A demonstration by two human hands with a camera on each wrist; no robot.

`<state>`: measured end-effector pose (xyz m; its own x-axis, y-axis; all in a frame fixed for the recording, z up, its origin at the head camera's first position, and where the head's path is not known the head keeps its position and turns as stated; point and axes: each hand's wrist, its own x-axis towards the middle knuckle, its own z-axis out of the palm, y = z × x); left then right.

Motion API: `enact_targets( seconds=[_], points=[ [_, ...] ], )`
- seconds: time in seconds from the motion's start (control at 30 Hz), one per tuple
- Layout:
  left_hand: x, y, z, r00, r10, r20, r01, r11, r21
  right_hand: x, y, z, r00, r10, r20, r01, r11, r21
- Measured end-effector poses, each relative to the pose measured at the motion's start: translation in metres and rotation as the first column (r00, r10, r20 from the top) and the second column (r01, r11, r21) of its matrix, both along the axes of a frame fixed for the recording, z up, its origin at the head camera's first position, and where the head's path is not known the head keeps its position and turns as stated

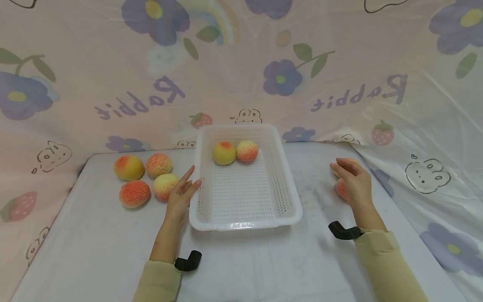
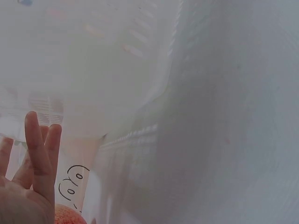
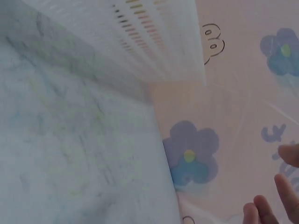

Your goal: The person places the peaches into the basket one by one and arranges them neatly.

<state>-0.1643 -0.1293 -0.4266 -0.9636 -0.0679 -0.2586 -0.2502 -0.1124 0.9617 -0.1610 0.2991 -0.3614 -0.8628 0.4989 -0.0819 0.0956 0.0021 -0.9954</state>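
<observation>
A white perforated plastic basket (image 1: 247,225) stands mid-table with two peaches inside, one yellow (image 1: 224,153) and one speckled pink (image 1: 247,151). Along its left side, my left hand (image 1: 179,202) rests with extended fingers touching the rim; in the left wrist view its fingers (image 2: 39,158) are straight and spread. Over at the right, my right hand (image 1: 357,184) hovers above a pinkish-red peach (image 1: 341,188) and another one mostly hidden beneath it. The right wrist view shows parted fingers (image 3: 265,211) and thumb, with nothing visible between them.
Left of the basket lie several more peaches: a yellow one (image 1: 129,167), a speckled one (image 1: 159,165), a red one (image 1: 134,194) and a pale one (image 1: 164,187) beside my left hand. A printed curtain (image 1: 241,71) hangs behind the white-covered table (image 1: 256,264).
</observation>
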Motion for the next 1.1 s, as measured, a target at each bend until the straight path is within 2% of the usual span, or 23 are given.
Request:
enact_targets(
  seconds=[0.2, 0.33, 0.5, 0.7, 0.87, 1.1],
  points=[
    [0.001, 0.0, 0.0, 1.0, -0.005, -0.01, 0.005, 1.0, 0.016, 0.003, 0.011, -0.009, 0.992, -0.123, 0.004, 0.123, 0.992, -0.005],
    [0.002, 0.001, 0.0, 1.0, -0.003, -0.003, 0.003, 1.0, 0.023, 0.007, 0.018, -0.019, 0.983, -0.183, 0.007, 0.183, 0.981, 0.062],
    [0.002, 0.001, 0.0, 1.0, -0.004, -0.007, 0.004, 0.999, 0.032, 0.009, 0.025, -0.03, 0.966, -0.256, -0.041, 0.259, 0.955, 0.141],
    [0.002, 0.001, 0.0, 1.0, -0.001, 0.002, 0.001, 1.0, 0.013, 0.007, 0.032, -0.039, 0.936, -0.346, -0.065, 0.351, 0.931, 0.101],
    [0.002, 0.001, -0.001, 1.0, -0.004, -0.004, 0.004, 1.0, 0.011, 0.005, 0.038, -0.045, 0.93, -0.367, -0.012, 0.366, 0.923, 0.118],
    [0.001, 0.0, -0.001, 1.0, -0.001, -0.013, 0.001, 1.0, 0.02, 0.004, 0.044, -0.055, 0.934, -0.341, 0.107, 0.328, 0.936, 0.123]
  ],
)
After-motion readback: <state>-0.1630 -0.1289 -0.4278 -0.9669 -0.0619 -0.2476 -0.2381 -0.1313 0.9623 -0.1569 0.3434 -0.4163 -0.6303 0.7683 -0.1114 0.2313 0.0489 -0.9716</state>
